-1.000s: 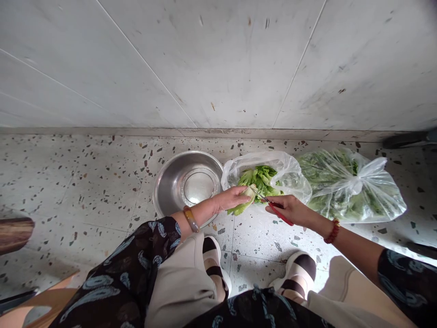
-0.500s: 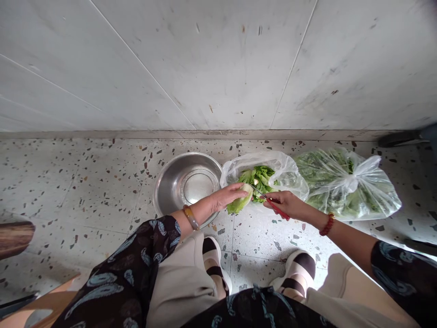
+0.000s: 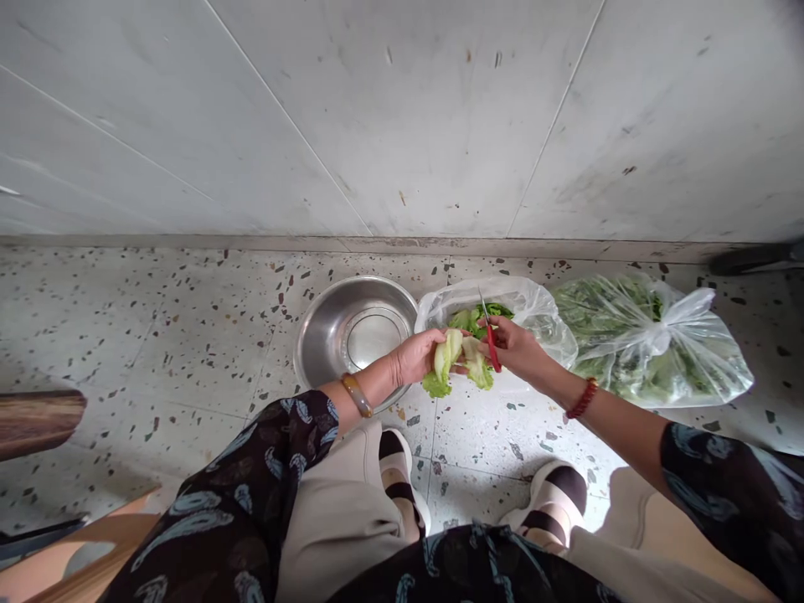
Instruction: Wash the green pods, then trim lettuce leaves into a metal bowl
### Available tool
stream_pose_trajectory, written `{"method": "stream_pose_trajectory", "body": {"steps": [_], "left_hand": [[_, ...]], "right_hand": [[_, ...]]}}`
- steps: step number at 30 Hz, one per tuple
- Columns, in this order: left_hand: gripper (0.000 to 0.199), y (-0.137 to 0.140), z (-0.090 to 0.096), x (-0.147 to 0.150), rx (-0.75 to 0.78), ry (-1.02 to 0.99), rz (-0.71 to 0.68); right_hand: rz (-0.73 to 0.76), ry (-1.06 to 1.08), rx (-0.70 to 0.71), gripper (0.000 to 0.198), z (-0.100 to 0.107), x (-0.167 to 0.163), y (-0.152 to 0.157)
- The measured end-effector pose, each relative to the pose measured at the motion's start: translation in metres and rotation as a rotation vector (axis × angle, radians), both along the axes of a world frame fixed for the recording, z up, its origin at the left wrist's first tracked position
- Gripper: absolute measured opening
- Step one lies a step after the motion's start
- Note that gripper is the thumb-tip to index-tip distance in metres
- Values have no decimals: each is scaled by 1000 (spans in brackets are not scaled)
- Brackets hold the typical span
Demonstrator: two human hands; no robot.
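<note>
My left hand (image 3: pixel 420 356) is closed on pale green lettuce leaves (image 3: pixel 447 356), held just right of a steel basin (image 3: pixel 323 306). My right hand (image 3: pixel 512 342) grips red-handled scissors (image 3: pixel 492 343), their blades pointing up and away from me. The fingertips of that hand also touch a lettuce leaf beside the others. Behind both hands lies an open clear plastic bag (image 3: pixel 540 314) with more green lettuce (image 3: pixel 468 318) in it, partly hidden by the hands. The basin's visible inside shows bare metal.
A tied clear bag of leafy greens (image 3: pixel 634 343) lies on the speckled floor at the right. A grey wall (image 3: pixel 402 126) runs along the far side. My feet are near the front, and wooden pieces (image 3: pixel 38 423) stand at the left.
The scissors have swung from pointing at the lettuce's base to pointing upward. My right hand has come closer to my left, and the lettuce now shows as separate leaves between them.
</note>
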State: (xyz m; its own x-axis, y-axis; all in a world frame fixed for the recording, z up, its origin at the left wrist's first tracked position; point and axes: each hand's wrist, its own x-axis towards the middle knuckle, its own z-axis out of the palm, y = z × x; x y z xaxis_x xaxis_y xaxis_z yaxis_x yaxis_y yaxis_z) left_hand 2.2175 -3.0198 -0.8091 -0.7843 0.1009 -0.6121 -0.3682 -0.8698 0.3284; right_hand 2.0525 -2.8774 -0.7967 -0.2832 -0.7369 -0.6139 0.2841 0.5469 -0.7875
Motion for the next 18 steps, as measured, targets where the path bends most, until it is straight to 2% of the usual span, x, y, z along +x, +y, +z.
{"method": "stream_pose_trajectory", "body": {"steps": [3, 6, 8, 11, 14, 16, 18], "left_hand": [[42, -1, 8, 1, -89, -51, 5], [31, -11, 17, 4, -350, -130, -17], [25, -25, 19, 11, -538, -177, -72], [22, -57, 10, 33, -881, -317, -219], [38, -91, -9, 62, -1255, -524, -487], [53, -106, -19, 74, -1412, -585, -664], [58, -110, -21, 71, -1501, -559, -732]], "right_hand": [[-73, -43, 35, 65, -2, 15, -20], [-52, -164, 17, 60, 2, 21, -41], [-59, -154, -23, 56, 5, 16, -51], [-190, -12, -72, 56, 0, -4, -54], [-251, 82, -71, 59, -17, -27, -42], [-246, 121, -30, 63, -30, -37, -32], [-250, 126, 19, 66, -39, -40, -25]]}}
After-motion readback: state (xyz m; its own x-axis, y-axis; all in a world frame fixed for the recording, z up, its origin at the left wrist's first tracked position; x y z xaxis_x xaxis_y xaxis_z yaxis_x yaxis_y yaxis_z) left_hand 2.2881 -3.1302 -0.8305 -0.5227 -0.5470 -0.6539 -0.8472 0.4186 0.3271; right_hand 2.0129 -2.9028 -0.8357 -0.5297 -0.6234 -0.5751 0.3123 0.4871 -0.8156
